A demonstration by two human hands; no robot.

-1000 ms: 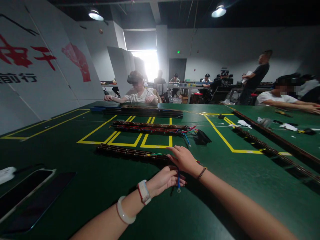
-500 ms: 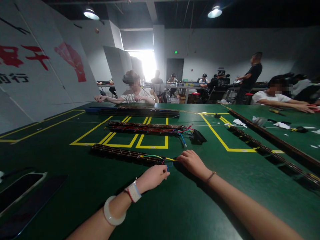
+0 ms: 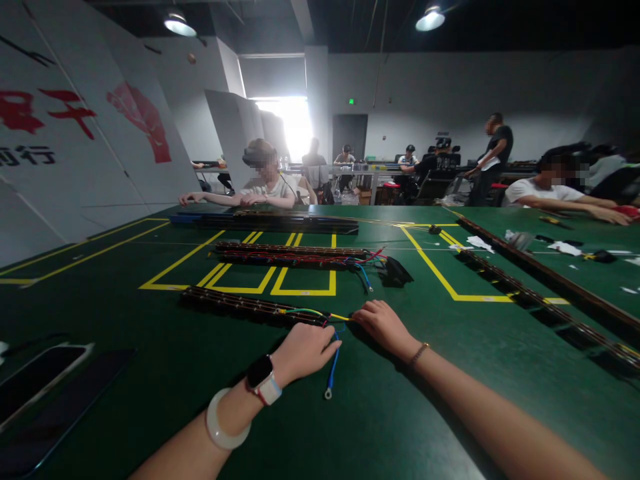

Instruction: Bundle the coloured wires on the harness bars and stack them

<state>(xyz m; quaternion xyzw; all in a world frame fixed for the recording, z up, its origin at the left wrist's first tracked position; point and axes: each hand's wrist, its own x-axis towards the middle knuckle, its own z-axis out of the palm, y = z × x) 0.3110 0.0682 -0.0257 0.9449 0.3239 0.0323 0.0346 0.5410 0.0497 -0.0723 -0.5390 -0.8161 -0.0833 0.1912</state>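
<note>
A dark slotted strip (image 3: 240, 304) lies on the green table, with coloured wires coming out of its right end. My left hand (image 3: 304, 352) is at that end, its fingers curled down against it; the hand itself hides what they grip. Just right of the thumb, a blue wire (image 3: 334, 363) hangs loose towards me, tipped with a metal ring terminal (image 3: 328, 393). A yellow-green wire (image 3: 340, 317) runs from the strip to my right hand (image 3: 381, 328), whose fingers are closed on its end.
Beyond lies a second dark strip (image 3: 295, 255) with red and blue wires, and farther back a long dark bar (image 3: 280, 224). Long strips (image 3: 520, 293) stretch along the right. Two dark flat devices (image 3: 65, 407) sit at the left. A co-worker (image 3: 265, 177) sits opposite.
My left hand has let the blue wire go and moved slightly up to the strip's end, its wrist turning so the watch face shows. My right hand has barely moved.
</note>
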